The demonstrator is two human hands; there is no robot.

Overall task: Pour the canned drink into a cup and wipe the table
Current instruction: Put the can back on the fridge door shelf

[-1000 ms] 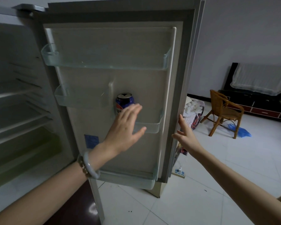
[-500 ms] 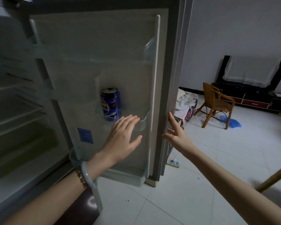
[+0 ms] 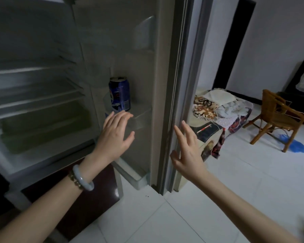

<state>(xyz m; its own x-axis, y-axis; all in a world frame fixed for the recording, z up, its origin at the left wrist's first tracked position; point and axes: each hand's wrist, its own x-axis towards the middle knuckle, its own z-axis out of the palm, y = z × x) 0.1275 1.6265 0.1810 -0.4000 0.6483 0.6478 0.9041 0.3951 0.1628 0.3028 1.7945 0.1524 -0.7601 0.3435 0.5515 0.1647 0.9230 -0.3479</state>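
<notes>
I found the can (image 3: 119, 94) upright just above my nearer left hand (image 3: 115, 135), fingers straight, empty; right hand (image 3: 188, 151) splayed, empty.

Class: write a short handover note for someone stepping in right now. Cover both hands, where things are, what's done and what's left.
Left hand: open, fingers just below the can, not gripping it.
Right hand: open, by the edge of the fridge door; contact unclear.
Can: upright in the door shelf. Nothing else for the job is in view.
Done: fridge opened.
Left: take can, pour, wipe.
</notes>
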